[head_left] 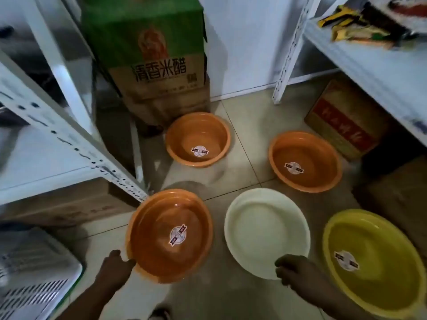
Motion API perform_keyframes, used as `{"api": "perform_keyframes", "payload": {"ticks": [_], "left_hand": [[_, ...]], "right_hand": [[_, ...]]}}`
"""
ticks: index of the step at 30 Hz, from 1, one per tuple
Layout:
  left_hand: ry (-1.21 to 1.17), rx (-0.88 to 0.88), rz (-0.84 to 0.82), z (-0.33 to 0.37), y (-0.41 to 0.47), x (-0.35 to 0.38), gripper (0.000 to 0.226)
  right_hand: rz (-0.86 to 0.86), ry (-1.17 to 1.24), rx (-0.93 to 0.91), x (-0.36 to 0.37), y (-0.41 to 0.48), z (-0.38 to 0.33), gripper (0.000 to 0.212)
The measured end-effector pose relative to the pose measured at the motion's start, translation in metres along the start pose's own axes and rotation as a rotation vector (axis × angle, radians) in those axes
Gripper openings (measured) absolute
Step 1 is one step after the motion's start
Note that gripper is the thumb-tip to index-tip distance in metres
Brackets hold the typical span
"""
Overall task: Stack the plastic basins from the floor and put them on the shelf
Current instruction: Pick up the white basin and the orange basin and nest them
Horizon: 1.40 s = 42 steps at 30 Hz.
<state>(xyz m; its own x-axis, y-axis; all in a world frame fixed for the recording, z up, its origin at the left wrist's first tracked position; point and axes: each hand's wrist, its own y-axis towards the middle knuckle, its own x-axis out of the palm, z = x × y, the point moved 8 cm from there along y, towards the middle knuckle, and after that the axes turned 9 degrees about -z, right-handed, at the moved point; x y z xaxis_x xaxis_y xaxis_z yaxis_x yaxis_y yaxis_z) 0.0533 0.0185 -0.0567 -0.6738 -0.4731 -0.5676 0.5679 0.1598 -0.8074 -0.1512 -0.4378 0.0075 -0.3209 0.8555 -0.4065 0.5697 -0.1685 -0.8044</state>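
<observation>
Several plastic basins sit on the tiled floor. The near orange basin (169,235), which looks like two nested ones, is tilted up, and my left hand (114,270) grips its near rim. Beside it lies a white basin (265,232); my right hand (293,272) holds its near edge with curled fingers. A large yellow basin (374,262) lies at the lower right. Two smaller orange basins stand farther away, one by the cartons (198,139) and one to the right (305,161).
White metal shelves stand on the left (69,139) and right (369,65). A green and brown carton (152,61) stands against the back wall. A red-labelled box (344,125) sits under the right shelf. A white slotted crate (34,278) is at the lower left.
</observation>
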Motion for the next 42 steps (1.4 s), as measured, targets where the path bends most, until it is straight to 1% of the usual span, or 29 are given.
{"api": "perform_keyframes", "payload": {"ticks": [2,3,4,5,7,8,9,11,12,13,16,18,19,20,21,22,23,24,25,27,29,31,32,34,35,36,37,38,42], "left_hand": [[-0.138,-0.047,0.031,-0.012,0.028,0.004,0.086],[-0.208,-0.028,0.003,-0.007,0.039,0.006,0.084],[-0.285,-0.03,-0.044,-0.001,0.048,0.011,0.076],[-0.372,0.02,-0.069,0.003,0.058,0.017,0.063],[-0.461,0.131,-0.12,0.011,0.07,0.027,0.028],[-0.48,0.181,-0.127,0.015,0.07,0.028,0.019],[-0.499,0.224,-0.145,0.014,0.079,0.03,0.017],[-0.523,0.23,-0.164,0.009,0.087,0.032,0.024],[-0.529,0.2,-0.172,0.004,0.091,0.034,0.028],[-0.54,0.169,-0.166,-0.003,0.1,0.035,0.033],[-0.522,0.123,-0.138,-0.009,0.112,0.034,0.042],[-0.527,0.134,-0.129,-0.007,0.12,0.033,0.046],[-0.538,0.139,-0.127,-0.006,0.122,0.033,0.048],[-0.549,0.136,-0.129,-0.004,0.119,0.033,0.05],[-0.569,0.149,-0.134,-0.003,0.118,0.033,0.051],[-0.578,0.159,-0.143,-0.001,0.115,0.032,0.052],[-0.591,0.179,-0.154,0.001,0.113,0.033,0.052],[-0.605,0.193,-0.168,0.003,0.11,0.033,0.053],[-0.623,0.213,-0.177,0.003,0.108,0.034,0.053],[-0.679,0.248,-0.192,0.008,0.099,0.036,0.053],[-0.708,0.26,-0.207,0.013,0.093,0.039,0.057],[-0.732,0.262,-0.218,0.021,0.086,0.043,0.06],[-0.741,0.257,-0.213,0.023,0.085,0.045,0.061],[-0.776,0.235,-0.223,0.029,0.086,0.052,0.062],[-0.799,0.234,-0.246,0.033,0.085,0.057,0.06],[-0.811,0.246,-0.278,0.04,0.082,0.062,0.054],[-0.816,0.267,-0.315,0.049,0.077,0.068,0.044],[-0.822,0.276,-0.34,0.054,0.076,0.073,0.041],[-0.954,0.261,-0.384,0.063,0.083,0.086,0.052]], "right_hand": [[0.043,-0.046,-0.055,-0.002,0.034,-0.002,0.017],[0.056,-0.026,-0.082,-0.007,0.05,-0.001,0.016],[0.084,0.002,-0.083,-0.014,0.063,0.001,0.015],[0.104,0.019,-0.1,-0.02,0.078,0.005,0.015],[0.199,0.015,-0.125,-0.03,0.098,0.016,0.015],[0.271,-0.019,-0.133,-0.036,0.104,0.021,0.017],[0.368,-0.06,-0.133,-0.041,0.11,0.029,0.022],[0.586,-0.187,-0.09,-0.052,0.111,0.048,0.043],[0.652,-0.258,-0.063,-0.054,0.11,0.057,0.055],[0.678,-0.304,-0.044,-0.055,0.111,0.067,0.066],[0.629,-0.374,-0.017,-0.061,0.119,0.082,0.09],[0.58,-0.384,0.031,-0.072,0.131,0.083,0.095],[0.525,-0.37,0.081,-0.074,0.136,0.086,0.092],[0.472,-0.352,0.137,-0.077,0.143,0.092,0.083],[0.416,-0.316,0.191,-0.079,0.146,0.096,0.068],[0.348,-0.233,0.219,-0.078,0.149,0.099,0.048],[0.306,-0.132,0.21,-0.079,0.149,0.103,0.031],[0.282,-0.048,0.192,-0.079,0.147,0.103,0.023],[0.271,0.028,0.165,-0.082,0.141,0.102,0.021],[0.273,0.117,0.099,-0.099,0.121,0.099,0.023],[0.353,0.214,0.056,-0.124,0.097,0.103,0.024],[0.449,0.281,0.028,-0.151,0.085,0.116,0.037],[0.476,0.31,-0.007,-0.157,0.075,0.107,0.042],[0.472,0.378,-0.091,-0.155,0.055,0.069,0.048],[0.429,0.429,-0.13,-0.145,0.048,0.045,0.043],[0.356,0.474,-0.174,-0.132,0.046,0.023,0.031],[0.287,0.505,-0.213,-0.119,0.048,0.002,0.023],[0.233,0.501,-0.235,-0.104,0.053,-0.015,0.022],[0.11,0.446,-0.225,-0.036,0.088,-0.066,0.024]]}}
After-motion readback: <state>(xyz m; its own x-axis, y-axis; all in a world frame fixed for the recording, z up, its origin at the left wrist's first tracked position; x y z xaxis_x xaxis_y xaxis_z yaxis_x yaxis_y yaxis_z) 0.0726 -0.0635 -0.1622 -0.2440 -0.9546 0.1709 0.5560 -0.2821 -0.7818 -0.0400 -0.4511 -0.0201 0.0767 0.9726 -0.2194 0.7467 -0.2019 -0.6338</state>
